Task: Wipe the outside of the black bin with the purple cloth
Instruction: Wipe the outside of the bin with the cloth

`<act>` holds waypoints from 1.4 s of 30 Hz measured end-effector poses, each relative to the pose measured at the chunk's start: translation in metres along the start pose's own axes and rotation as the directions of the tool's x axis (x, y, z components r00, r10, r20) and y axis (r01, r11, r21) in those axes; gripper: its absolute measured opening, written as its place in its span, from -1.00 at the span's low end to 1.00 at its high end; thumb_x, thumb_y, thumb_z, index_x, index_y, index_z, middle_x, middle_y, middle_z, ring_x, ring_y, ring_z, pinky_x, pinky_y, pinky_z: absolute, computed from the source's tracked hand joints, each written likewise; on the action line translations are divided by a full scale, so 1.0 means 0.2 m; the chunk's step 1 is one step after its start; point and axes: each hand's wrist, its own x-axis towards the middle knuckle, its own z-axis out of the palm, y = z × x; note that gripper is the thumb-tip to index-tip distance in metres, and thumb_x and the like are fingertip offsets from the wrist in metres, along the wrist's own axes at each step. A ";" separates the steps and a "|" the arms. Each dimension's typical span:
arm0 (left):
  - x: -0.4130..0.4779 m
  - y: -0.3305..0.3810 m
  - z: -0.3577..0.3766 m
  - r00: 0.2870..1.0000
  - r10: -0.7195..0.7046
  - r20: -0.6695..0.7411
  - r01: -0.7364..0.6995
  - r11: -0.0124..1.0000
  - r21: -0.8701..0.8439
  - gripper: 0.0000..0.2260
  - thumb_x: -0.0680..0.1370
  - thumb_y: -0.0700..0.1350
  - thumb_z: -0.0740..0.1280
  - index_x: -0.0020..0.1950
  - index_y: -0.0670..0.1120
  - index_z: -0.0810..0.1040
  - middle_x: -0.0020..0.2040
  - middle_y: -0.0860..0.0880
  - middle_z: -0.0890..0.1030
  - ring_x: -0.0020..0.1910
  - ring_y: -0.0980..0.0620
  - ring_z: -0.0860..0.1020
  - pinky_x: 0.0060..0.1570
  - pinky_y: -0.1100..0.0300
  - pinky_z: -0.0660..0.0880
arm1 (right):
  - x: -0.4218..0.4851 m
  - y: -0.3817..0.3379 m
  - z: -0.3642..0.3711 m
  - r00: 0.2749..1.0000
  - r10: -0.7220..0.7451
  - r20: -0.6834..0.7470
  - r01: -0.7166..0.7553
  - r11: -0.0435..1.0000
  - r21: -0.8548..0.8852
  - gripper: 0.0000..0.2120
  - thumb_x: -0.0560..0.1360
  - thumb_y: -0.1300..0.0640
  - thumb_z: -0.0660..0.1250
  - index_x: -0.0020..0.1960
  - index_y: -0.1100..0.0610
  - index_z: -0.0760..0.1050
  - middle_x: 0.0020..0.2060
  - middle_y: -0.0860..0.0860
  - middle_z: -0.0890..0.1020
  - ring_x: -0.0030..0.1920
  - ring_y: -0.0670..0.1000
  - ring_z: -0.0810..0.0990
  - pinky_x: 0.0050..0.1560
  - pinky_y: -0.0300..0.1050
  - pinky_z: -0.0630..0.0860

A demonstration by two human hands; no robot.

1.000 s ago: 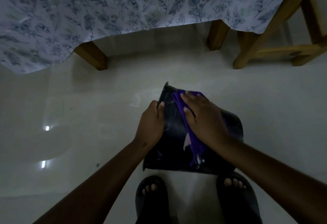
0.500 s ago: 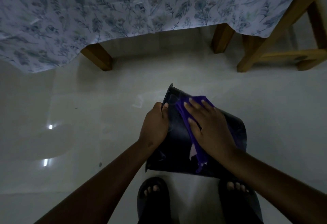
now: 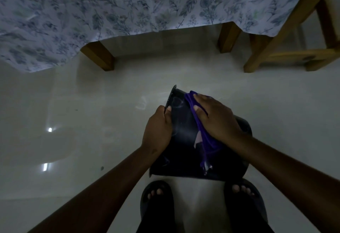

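1. Here the black bin (image 3: 184,151) lies tipped on its side on the pale glossy floor (image 3: 92,113), its outer wall turned up toward the camera.
2. The left hand (image 3: 158,131) grips the bin's left edge; its fingers (image 3: 168,109) are curled together over that edge, thumb side against the wall.
3. The right hand (image 3: 217,118) lies flat on the upper right of the bin's wall, pressing the purple cloth (image 3: 202,133) against it.
4. Its fingers (image 3: 200,111) lie close together and extended over the cloth, with two pale nails showing toward the bin's far end.
5. The cloth is bunched beneath that palm and trails in a narrow strip down the bin's wall toward its near edge, where the loose end hangs.
6. Faint smears and a pale patch show on the bin's wall just left of the cloth.
7. Two feet in dark sandals (image 3: 156,201) stand just below the bin's near edge, one on each side.
8. Beyond the bin, well apart from it, a floral tablecloth (image 3: 128,6) hangs over wooden table legs (image 3: 99,55).
9. To the far right of the bin stands a wooden chair frame (image 3: 276,44).
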 end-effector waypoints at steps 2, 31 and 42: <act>0.01 0.00 0.00 1.000 -0.018 0.012 0.018 1.000 -0.003 -0.70 0.66 0.04 0.00 -0.06 -0.11 0.40 -0.27 0.08 0.46 -0.29 0.11 0.47 -0.34 0.26 0.35 | -0.15 -0.04 0.04 0.998 -0.062 -0.029 0.059 0.994 -0.091 -0.50 0.61 -0.12 -0.05 0.53 -0.04 0.15 0.50 -0.05 0.26 0.51 0.07 0.19 0.46 0.09 0.17; -0.02 0.07 -0.10 0.931 -0.079 0.356 0.219 0.902 -0.371 -0.74 0.59 0.03 0.26 0.27 0.04 0.43 0.09 0.06 0.62 0.00 0.11 0.62 -0.06 0.30 0.55 | 0.17 0.08 -0.06 0.988 0.072 0.140 -0.094 0.982 0.161 -0.58 0.63 -0.14 0.00 0.46 -0.14 0.27 0.41 -0.04 0.43 0.35 0.06 0.43 0.33 0.06 0.34; 0.07 0.12 -0.01 0.989 -0.119 0.082 0.131 0.978 -0.161 -0.84 0.58 -0.03 0.24 0.01 -0.09 0.52 -0.13 -0.01 0.60 -0.19 0.04 0.55 -0.27 0.24 0.42 | -0.35 -0.02 0.08 0.990 -0.115 -0.085 0.103 0.986 -0.134 -0.48 0.61 -0.10 -0.04 0.55 -0.03 0.10 0.54 -0.04 0.17 0.54 0.06 0.10 0.47 0.07 0.09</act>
